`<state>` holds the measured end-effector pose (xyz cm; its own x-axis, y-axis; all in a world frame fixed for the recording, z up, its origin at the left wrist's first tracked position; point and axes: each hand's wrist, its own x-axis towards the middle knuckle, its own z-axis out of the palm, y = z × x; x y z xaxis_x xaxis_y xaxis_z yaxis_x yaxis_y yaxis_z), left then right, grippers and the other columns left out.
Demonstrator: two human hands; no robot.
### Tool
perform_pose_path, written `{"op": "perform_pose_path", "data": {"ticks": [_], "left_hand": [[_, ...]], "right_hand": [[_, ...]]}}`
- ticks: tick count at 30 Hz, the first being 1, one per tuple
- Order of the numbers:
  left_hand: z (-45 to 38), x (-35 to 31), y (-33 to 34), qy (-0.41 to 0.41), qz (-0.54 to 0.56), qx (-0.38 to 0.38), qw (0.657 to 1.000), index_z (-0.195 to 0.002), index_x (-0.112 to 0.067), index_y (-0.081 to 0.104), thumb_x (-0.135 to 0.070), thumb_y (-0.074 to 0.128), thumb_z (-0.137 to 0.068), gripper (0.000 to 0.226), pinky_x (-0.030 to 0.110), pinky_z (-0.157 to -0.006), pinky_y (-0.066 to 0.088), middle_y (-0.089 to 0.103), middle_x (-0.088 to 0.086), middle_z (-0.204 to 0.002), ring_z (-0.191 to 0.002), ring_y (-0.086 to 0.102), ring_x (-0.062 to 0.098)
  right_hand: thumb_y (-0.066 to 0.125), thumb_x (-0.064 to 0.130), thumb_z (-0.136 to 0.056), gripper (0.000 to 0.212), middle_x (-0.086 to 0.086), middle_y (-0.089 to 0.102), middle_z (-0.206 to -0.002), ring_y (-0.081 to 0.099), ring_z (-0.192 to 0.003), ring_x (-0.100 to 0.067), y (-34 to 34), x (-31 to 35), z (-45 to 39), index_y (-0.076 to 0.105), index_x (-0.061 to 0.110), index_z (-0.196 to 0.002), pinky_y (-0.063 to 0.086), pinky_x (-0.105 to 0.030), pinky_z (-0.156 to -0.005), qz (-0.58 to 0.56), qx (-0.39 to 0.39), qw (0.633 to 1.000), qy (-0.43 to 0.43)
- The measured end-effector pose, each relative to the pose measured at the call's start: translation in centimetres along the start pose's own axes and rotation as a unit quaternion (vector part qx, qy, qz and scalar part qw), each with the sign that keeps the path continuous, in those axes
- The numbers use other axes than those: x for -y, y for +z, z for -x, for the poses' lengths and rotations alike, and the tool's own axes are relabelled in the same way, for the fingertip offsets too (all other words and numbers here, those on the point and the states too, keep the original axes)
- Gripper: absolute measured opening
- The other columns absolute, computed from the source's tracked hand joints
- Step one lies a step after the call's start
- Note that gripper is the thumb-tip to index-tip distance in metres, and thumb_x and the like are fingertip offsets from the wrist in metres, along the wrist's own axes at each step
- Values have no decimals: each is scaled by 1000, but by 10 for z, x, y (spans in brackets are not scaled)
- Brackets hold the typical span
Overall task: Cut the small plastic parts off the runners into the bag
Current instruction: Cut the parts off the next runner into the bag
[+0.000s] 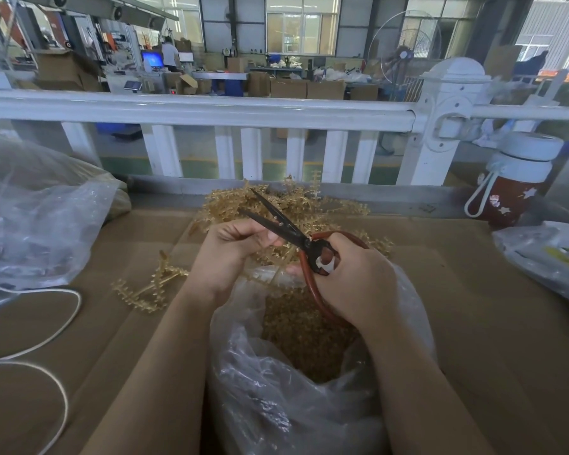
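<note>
- Clear bag (309, 389) — nearest me, mouth open under my hands so that cut parts (306, 330) drop straight in.
- Right hand (355, 284): fingers curled round the red handles of the scissors (296, 238), blades parted and pointing away.
- Left hand (230, 254): pinches a runner (276, 257) at the blades, wrist bent inward.
- Uncut runners (286, 205) heaped beyond, within reach; a stripped one (151, 287) lies left.
</note>
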<state>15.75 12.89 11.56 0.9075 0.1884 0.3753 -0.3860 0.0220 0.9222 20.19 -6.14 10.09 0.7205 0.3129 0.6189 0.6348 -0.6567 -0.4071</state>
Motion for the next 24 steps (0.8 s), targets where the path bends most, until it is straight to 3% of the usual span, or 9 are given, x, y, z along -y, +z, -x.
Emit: {"op": "perform_pose_path", "data": {"ticks": [6, 10, 15, 20, 24], "left_hand": [[1, -2, 3, 1, -11, -4, 1000, -86, -3, 69, -9, 69, -79, 9, 17, -65, 49, 74, 1, -76, -70, 66, 9], [1, -4, 4, 19, -12, -15, 1000, -90, -6, 66, 9, 63, -86, 16, 21, -64, 51, 73, 7, -77, -71, 68, 16], [1, -4, 3, 32, -26, -26, 999, -89, 1, 68, 12, 64, -84, 13, 22, -62, 52, 74, 8, -76, -69, 69, 15], [2, -8, 5, 49, -43, -32, 997, -77, -9, 74, 16, 66, -79, 26, 17, -57, 52, 75, 6, -74, -66, 70, 12], [4, -10, 4, 47, -52, -34, 997, -77, -9, 75, 14, 66, -80, 25, 17, -62, 54, 76, 3, -76, -70, 71, 10]], "right_hand": [[43, 91, -74, 66, 25, 50, -68, 37, -54, 13, 2, -1, 0, 67, 32, -87, 26, -3, -52, 3, -9, 1000, 2], [53, 88, -74, 55, 28, 43, -60, 34, -50, 17, 1, -1, 0, 66, 36, -85, 21, -3, -46, 18, -7, 1000, 6], [44, 92, -72, 64, 28, 46, -64, 35, -53, 14, 1, -1, 1, 67, 35, -91, 22, -4, -50, 18, -7, 1000, 6], [24, 98, -68, 82, 22, 55, -74, 49, -62, -1, 1, -2, -1, 64, 32, -95, 39, -11, -54, 16, 10, 1000, 2], [29, 96, -70, 74, 20, 56, -70, 48, -59, -1, 0, 0, -2, 62, 33, -91, 31, -8, -51, 19, 4, 1000, 3]]}}
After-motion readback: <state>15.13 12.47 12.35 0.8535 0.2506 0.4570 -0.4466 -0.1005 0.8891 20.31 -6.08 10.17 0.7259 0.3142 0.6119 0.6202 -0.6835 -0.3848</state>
